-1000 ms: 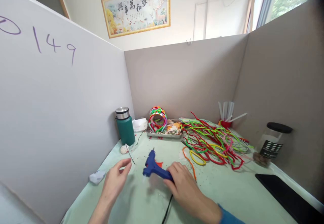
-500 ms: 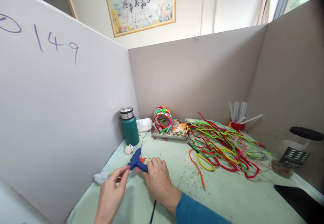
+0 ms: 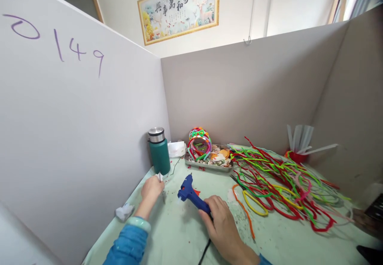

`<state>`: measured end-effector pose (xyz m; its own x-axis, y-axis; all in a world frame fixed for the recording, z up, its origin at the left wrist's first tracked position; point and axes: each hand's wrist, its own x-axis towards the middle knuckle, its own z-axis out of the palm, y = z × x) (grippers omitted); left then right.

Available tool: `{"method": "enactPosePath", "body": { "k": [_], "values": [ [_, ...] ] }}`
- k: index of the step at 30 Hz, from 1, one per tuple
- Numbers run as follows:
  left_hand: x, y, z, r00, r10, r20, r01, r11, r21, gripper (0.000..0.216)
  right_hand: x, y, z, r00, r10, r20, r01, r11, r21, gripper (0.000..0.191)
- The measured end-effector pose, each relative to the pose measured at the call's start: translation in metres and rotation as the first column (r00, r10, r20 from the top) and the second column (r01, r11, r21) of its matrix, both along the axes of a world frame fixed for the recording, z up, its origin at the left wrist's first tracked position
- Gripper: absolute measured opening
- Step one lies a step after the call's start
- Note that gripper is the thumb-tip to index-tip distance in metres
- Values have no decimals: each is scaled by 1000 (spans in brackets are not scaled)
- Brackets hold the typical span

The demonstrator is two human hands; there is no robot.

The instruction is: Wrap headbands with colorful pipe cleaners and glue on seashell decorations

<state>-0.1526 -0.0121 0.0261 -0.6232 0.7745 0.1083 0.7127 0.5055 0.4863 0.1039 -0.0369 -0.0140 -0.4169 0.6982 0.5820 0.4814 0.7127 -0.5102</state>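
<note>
My right hand [image 3: 223,227] grips the handle of a blue glue gun [image 3: 189,193], whose nozzle points up and away over the pale green table [image 3: 179,237]. Its black cord [image 3: 204,252] trails toward me. A small red piece [image 3: 196,192] lies just behind the gun. My left hand [image 3: 151,189] is stretched out to the left of the gun, close to the green bottle [image 3: 159,153], with its fingers closed on a small white shell [image 3: 158,176]. A thin dark wire [image 3: 176,165] lies just beyond that hand.
A metal tray [image 3: 209,164] of shells with pipe-cleaner rings [image 3: 200,142] sits at the back. A big pile of coloured pipe cleaners [image 3: 284,181] covers the right side, and a red cup of glue sticks [image 3: 297,155] stands behind it. Crumpled tissue [image 3: 125,211] lies at left. Partition walls enclose three sides.
My left hand has reached forward from beside the gun to the shell by the bottle. My right hand has drawn the glue gun back to the right.
</note>
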Motion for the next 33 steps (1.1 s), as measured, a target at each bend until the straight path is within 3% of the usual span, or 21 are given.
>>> {"method": "enactPosePath", "body": {
  "k": [8, 13, 17, 24, 33],
  "values": [
    [14, -5, 3, 929, -171, 329, 132, 982, 137, 29, 2, 8, -3, 992, 15, -123, -19, 999, -37, 10],
    [17, -8, -14, 906, -176, 384, 154, 984, 87, 30, 4, 12, -4, 990, 3, -142, -27, 985, -168, 12],
    [7, -18, -22, 934, -166, 316, 176, 984, -2, 23, 0, 13, 0, 993, 78, -89, -94, 977, -193, 12],
    [-14, -51, -9, 980, -179, 82, 189, 973, -133, 19, -19, 2, 11, 949, 304, 88, -290, 947, -141, 10],
    [-15, -61, -8, 967, -192, -165, 154, 964, -217, 20, -34, -6, 6, 900, 303, 314, -288, 953, -93, 14]
  ]
}}
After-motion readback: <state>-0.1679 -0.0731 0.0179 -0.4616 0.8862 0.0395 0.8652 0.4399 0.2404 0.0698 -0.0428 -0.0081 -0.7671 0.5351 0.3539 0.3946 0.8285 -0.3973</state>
